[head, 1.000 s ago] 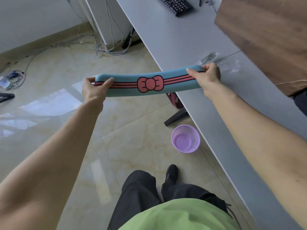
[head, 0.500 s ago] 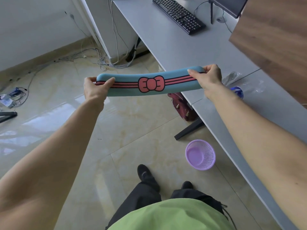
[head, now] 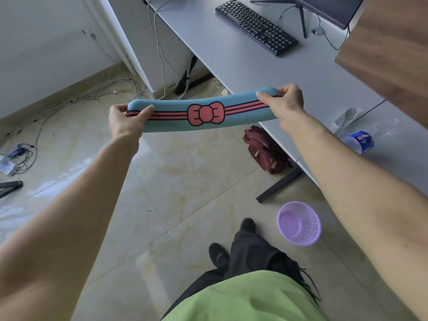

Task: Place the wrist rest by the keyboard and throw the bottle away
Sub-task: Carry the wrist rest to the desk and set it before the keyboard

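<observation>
While both arms reach forward, we pinch the wrist rest (head: 203,113) at its ends, left hand (head: 126,122) and right hand (head: 286,103) each closed on it, holding it level over the floor at the desk (head: 234,59) edge. Farther along lies the keyboard (head: 256,25); the bottle (head: 359,141) lies on the desk near our right forearm.

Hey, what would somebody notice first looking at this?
Dead centre, a blue wrist rest with a pink bow, gripped at its ends by the left hand and right hand above the floor. A black keyboard lies on the grey desk at upper right, and a purple basket stands on the floor below.
</observation>
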